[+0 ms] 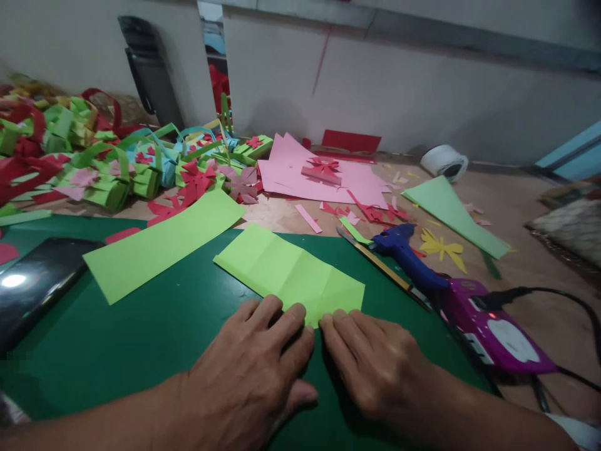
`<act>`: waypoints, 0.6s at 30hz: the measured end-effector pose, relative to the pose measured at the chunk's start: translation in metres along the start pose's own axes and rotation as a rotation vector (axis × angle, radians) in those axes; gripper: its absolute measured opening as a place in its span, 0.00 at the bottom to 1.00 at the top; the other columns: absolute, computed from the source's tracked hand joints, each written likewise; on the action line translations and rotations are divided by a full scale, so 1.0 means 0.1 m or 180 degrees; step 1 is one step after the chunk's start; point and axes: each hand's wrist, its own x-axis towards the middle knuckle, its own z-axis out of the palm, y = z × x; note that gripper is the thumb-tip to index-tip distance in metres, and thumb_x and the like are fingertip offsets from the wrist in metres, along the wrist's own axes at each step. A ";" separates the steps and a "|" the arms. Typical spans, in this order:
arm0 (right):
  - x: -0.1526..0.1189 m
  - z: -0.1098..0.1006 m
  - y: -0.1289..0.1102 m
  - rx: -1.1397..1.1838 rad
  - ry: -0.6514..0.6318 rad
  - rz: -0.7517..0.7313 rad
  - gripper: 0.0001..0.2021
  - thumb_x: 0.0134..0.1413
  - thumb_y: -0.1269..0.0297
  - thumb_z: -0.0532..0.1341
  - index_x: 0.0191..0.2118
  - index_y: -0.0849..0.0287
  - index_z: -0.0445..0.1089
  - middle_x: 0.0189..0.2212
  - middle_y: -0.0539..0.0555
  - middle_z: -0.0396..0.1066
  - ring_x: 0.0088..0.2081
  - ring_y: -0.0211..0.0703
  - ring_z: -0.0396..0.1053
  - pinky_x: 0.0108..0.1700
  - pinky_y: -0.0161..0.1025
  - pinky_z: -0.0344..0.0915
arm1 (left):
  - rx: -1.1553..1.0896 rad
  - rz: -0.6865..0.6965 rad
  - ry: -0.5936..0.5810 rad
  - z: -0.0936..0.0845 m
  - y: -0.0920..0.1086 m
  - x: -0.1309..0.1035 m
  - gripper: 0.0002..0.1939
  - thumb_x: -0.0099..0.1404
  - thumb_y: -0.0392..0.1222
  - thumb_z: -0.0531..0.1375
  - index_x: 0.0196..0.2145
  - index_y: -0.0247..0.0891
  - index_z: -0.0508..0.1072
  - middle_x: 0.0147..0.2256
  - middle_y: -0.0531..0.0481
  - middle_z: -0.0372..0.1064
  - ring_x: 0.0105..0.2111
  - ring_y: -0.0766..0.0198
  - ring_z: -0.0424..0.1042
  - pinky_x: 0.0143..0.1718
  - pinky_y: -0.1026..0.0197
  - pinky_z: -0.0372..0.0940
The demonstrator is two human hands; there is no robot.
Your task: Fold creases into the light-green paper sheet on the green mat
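A creased light green paper piece (293,266) lies at a slant on the green mat (141,351), with fold lines running across it. Along its near edge, the bent fingers of my left hand (260,357) press down on the paper. My right hand (375,354) grips the same edge just to the right, its fingers held together. Both thumbs are partly or wholly hidden, and so is the stretch of edge under the fingers. To the left lies a second, uncreased light green strip (164,244).
A blue glue gun (408,257) and a cutter knife (385,269) lie at right, near a purple power strip (498,332) with cables. A black phone (42,282) is at left. Behind are small paper baskets (103,178), pink sheets (286,169) and a white tape roll (444,161).
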 end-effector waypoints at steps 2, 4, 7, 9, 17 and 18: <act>-0.04 0.00 0.02 -0.0027 -0.0046 0.0135 0.12 0.51 0.80 0.51 0.30 0.65 0.70 0.22 0.58 0.67 0.27 0.48 0.65 0.26 0.42 0.54 | -0.0001 -0.0001 0.0008 0.00 0.00 0.00 0.17 0.69 0.52 0.52 0.50 0.40 0.64 0.47 0.46 0.62 0.40 0.52 0.57 0.39 0.47 0.57; -0.08 0.00 0.05 -0.0089 -0.0110 0.0232 0.11 0.50 0.81 0.51 0.32 0.65 0.70 0.24 0.58 0.68 0.26 0.47 0.65 0.25 0.41 0.52 | -0.0010 -0.0001 -0.0017 0.00 0.00 0.00 0.17 0.70 0.52 0.52 0.49 0.40 0.64 0.47 0.46 0.62 0.40 0.52 0.57 0.40 0.47 0.57; -0.16 -0.02 0.09 -0.0137 -0.0137 0.0351 0.12 0.50 0.81 0.51 0.34 0.66 0.70 0.24 0.58 0.69 0.25 0.47 0.65 0.25 0.41 0.52 | -0.0022 -0.0033 -0.0080 -0.01 0.01 0.00 0.17 0.70 0.52 0.51 0.50 0.40 0.64 0.46 0.46 0.62 0.40 0.52 0.57 0.40 0.46 0.58; -0.21 -0.02 0.11 -0.0129 -0.0167 0.0411 0.12 0.50 0.82 0.51 0.35 0.67 0.69 0.24 0.57 0.68 0.26 0.47 0.65 0.25 0.41 0.52 | -0.0028 -0.0039 -0.0115 -0.01 0.01 -0.01 0.17 0.70 0.53 0.51 0.50 0.40 0.64 0.46 0.46 0.62 0.41 0.51 0.57 0.41 0.46 0.58; -0.26 -0.04 0.17 -0.0127 -0.0118 0.0567 0.16 0.47 0.85 0.49 0.38 0.66 0.68 0.23 0.54 0.67 0.25 0.45 0.66 0.26 0.39 0.51 | -0.0049 -0.0031 -0.0061 -0.01 -0.01 0.00 0.18 0.70 0.54 0.51 0.50 0.41 0.64 0.46 0.46 0.61 0.39 0.53 0.56 0.39 0.48 0.57; -0.26 -0.05 0.17 -0.0117 -0.0111 0.0574 0.16 0.47 0.86 0.49 0.38 0.66 0.67 0.23 0.54 0.67 0.25 0.45 0.66 0.26 0.39 0.52 | -0.0071 -0.0034 -0.0088 -0.02 -0.01 0.01 0.18 0.69 0.54 0.51 0.50 0.41 0.65 0.47 0.46 0.61 0.39 0.53 0.56 0.40 0.49 0.57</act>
